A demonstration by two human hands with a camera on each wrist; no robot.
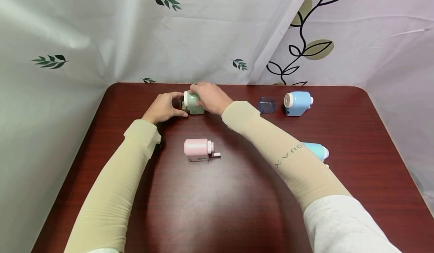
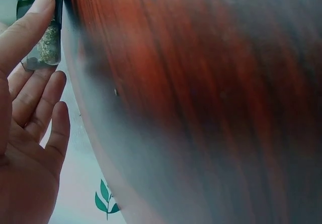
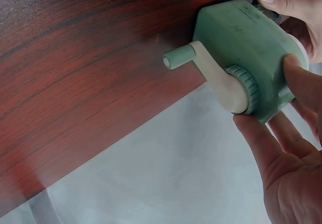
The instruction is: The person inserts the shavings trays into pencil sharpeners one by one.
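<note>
White sheet with leaf print (image 1: pixel 203 34): hung behind the green sharpener.
Bench, dark red-brown, wood-grained (image 1: pixel 237 207): set beneath the green sharpener.
Sleeves, two, beige, stretchy (image 1: pixel 105 192): worn on arms extended toward the green sharpener.
Right-hand grip (image 1: pixel 213 97): closed around the green sharpener; its body is held between thumb and fingers.
Left-hand grip (image 1: pixel 164 108): partly closed, at the left of the green sharpener; the clear container is held between thumb and fingertips.
Green sharpener, box-shaped, glossy (image 1: pixel 194 109): located at the far side of the bench, between both hands.
Pink box-shaped sharpener (image 1: pixel 196 148): placed nearer the wearer than the green sharpener, cranked end rightward.
Light-blue box-shaped sharpener (image 1: pixel 298 103): placed well right of the green sharpener.
Turquoise sharpener (image 1: pixel 314 151): placed right and nearer; partly hidden by a sleeve.
Dark-blue transparent container (image 1: pixel 267 105): placed between light-blue and green sharpeners.
Clear container with pale shavings (image 2: pixel 49 48): held at the green sharpener's left.
Cream crank, green-knobbed (image 3: pixel 214 78): fitted to the green sharpener's end.
</note>
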